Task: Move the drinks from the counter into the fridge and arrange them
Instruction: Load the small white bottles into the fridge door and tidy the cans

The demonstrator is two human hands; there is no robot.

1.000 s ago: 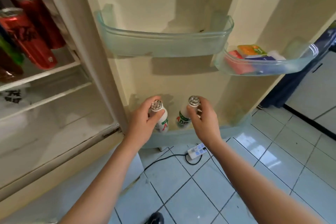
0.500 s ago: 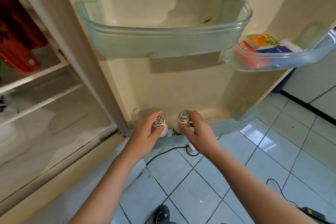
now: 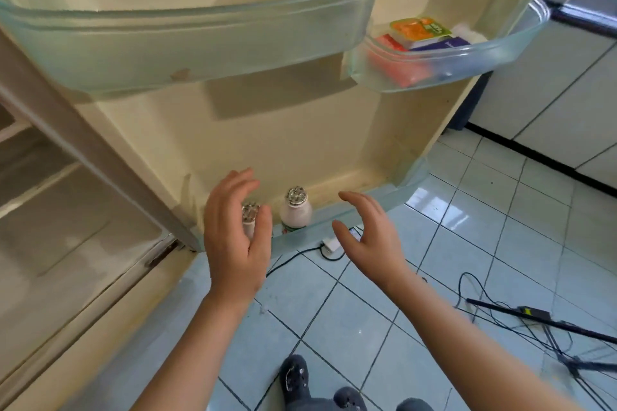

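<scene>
Drink bottles: two small white foil-capped ones, the left bottle (image 3: 249,215) and the right bottle (image 3: 295,212), stand upright side by side in the fridge door's bottom door shelf (image 3: 367,205), at its hinge end.
Left hand (image 3: 233,243): nearest the camera, fingers spread and relaxed, holding nothing. The left bottle shows in the gap between thumb and fingers, just beyond the palm. Whether skin touches it I cannot tell.
Right hand (image 3: 370,240): also loose and uncurled, holding nothing, apart from the right bottle, which lies to its left and a little farther in.
Key relation: each bottle's long axis is vertical, cap up, and each hand is nearer its own bottle. Any straightening would likely come from above or the side, the left hand having less far to go.
Power strip (image 3: 330,243): on the tiled floor beneath the shelf, cable trailing.
Middle door bin (image 3: 200,20): farther up, translucent, nothing visible inside.
Side bin (image 3: 500,43): farthest, holding coloured packets (image 3: 417,32).
</scene>
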